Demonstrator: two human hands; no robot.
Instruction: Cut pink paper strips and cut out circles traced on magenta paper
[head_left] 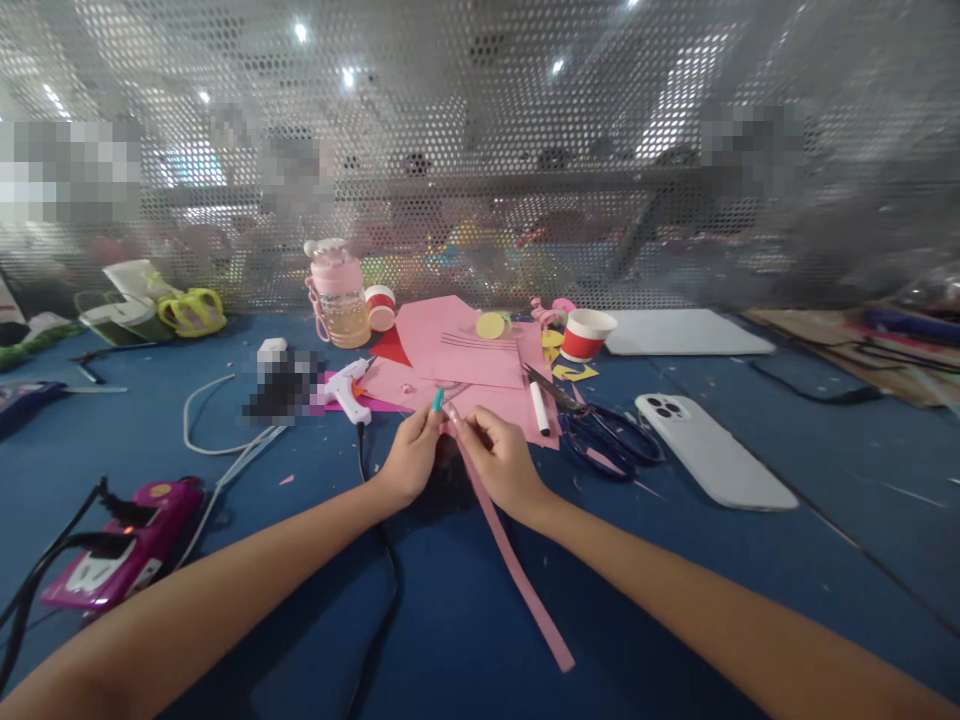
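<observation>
Both hands meet at the middle of the table, pinching one end of a long pink paper strip (517,565). My left hand (412,452) is closed at that end, its thumb raised, with a teal nail showing. Close beside it, my right hand (499,462) grips the strip between thumb and fingers. The strip's free end trails down toward me and to the right. Just beyond the hands lie pink paper sheets (480,368), the top one marked with dark lines. A white glue gun (347,390) rests left of them; dark-handled scissors (611,435) lie to the right.
A purple power strip (142,540) with cords sits at left. Behind stand a pink bottle (337,295) and a red-and-white paper cup (587,335). A white phone (712,450) and a white-capped marker (539,408) lie at right. A perforated metal screen (480,200) closes off the back.
</observation>
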